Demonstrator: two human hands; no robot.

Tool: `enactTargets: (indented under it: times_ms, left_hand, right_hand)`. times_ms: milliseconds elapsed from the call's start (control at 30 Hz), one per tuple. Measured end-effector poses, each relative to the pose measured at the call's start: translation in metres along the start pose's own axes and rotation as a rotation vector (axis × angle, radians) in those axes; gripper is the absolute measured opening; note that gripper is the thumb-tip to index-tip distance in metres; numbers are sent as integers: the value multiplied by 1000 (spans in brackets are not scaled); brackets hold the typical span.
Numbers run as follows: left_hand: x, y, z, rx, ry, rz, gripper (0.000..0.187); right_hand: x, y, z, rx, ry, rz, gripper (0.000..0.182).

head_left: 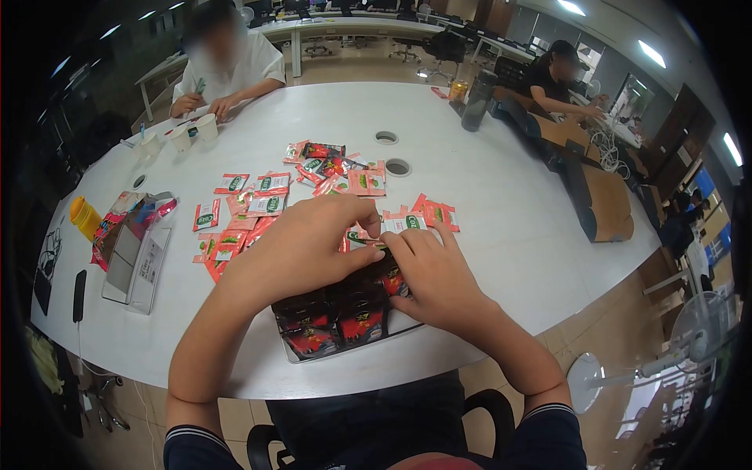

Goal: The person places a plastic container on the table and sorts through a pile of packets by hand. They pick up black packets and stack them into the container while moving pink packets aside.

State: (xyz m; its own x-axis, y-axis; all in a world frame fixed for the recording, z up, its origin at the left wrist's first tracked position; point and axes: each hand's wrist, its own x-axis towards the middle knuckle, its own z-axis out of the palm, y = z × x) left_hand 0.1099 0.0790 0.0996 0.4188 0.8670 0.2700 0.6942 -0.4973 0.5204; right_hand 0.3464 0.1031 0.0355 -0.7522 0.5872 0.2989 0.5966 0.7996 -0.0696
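Black-and-red sachets (pixel 363 323) stand in rows in a shallow tray (pixel 294 359) at the table's near edge. My left hand (pixel 325 235) arches over their far end, with thumb and index finger curled together at a dark sachet edge; its other fingers are hidden. From the right, my right hand (pixel 439 276) bends its fingers over the same end, its thumb low beside a red-faced sachet (pixel 395 282). The fingertips of both hands nearly meet. Just beyond them lie loose red-and-white sachets (pixel 403 222), partly covered by my hands.
More loose sachets (pixel 270 185) are heaped mid-table. A white stand (pixel 139 266), a yellow container (pixel 84 215) and a black phone-like object (pixel 79 295) lie left. Paper cups (pixel 206 128) stand near a person across the table. Opened cardboard (pixel 599 200) and a dark bottle (pixel 478 102) occupy the right.
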Motion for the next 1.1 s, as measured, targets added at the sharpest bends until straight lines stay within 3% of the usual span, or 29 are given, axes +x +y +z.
enactTargets:
  times_ms: [300, 800, 1100]
  left_hand:
    - [-3, 1, -4, -10, 37, -9, 33]
    - [-1, -4, -11, -9, 14, -65, 33]
    - [-3, -16, -6, -8, 28, -64, 37]
  right_hand:
    - [0, 3, 1, -41, 12, -81, 93]
    - [9, 2, 3, -113, 55, -79, 60]
    - [7, 2, 9, -99, 100, -62, 71]
